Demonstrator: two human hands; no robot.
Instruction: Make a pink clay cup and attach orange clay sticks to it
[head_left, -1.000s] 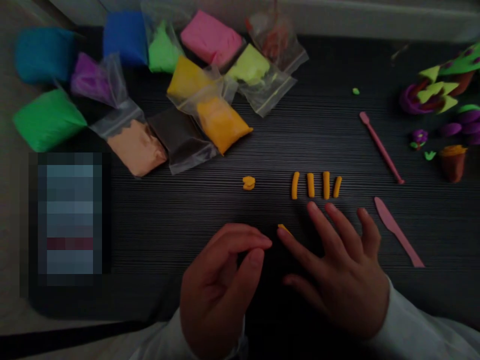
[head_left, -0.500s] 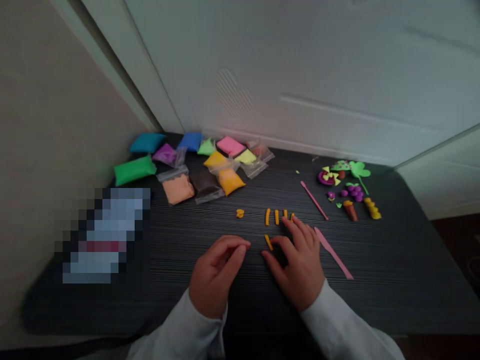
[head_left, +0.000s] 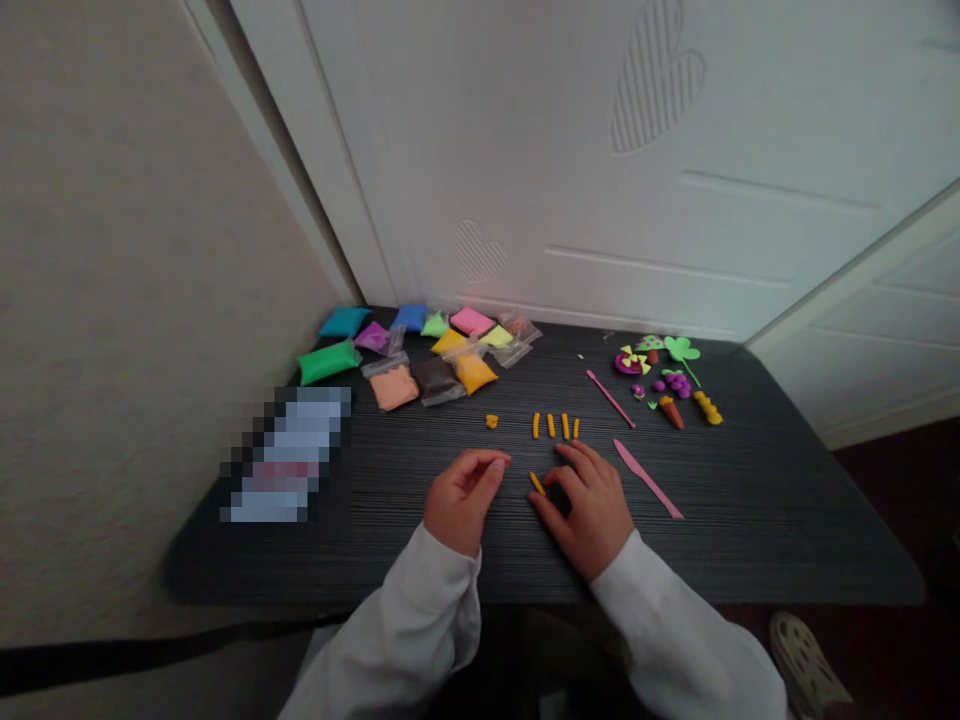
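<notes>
My left hand [head_left: 463,498] is held above the table with thumb and index fingertip pressed together; whatever may lie between them is hidden or too small to name. To its right, my right hand [head_left: 589,508] rests low over the tabletop, thumb and index finger closed about the lower end of a short yellow clay strip [head_left: 536,482]. Several similar yellow strips [head_left: 550,426] lie in a row just beyond those fingers. A small yellow clay lump [head_left: 492,421] sits beyond my left hand. The pink clay knife [head_left: 646,478] lies to the right of my right hand.
Bags of coloured clay [head_left: 394,385] cover the dark table's [head_left: 420,570] back left. Behind the right hand are a thin pink tool [head_left: 611,398] and small clay figures, including purple grapes [head_left: 678,384] and a green clover [head_left: 681,349]. A blurred-out rectangular thing [head_left: 300,450] lies left.
The view has shifted, showing more door and floor. My right thumb has drawn nearer the yellow strip beside it. My left hand keeps its pinch.
</notes>
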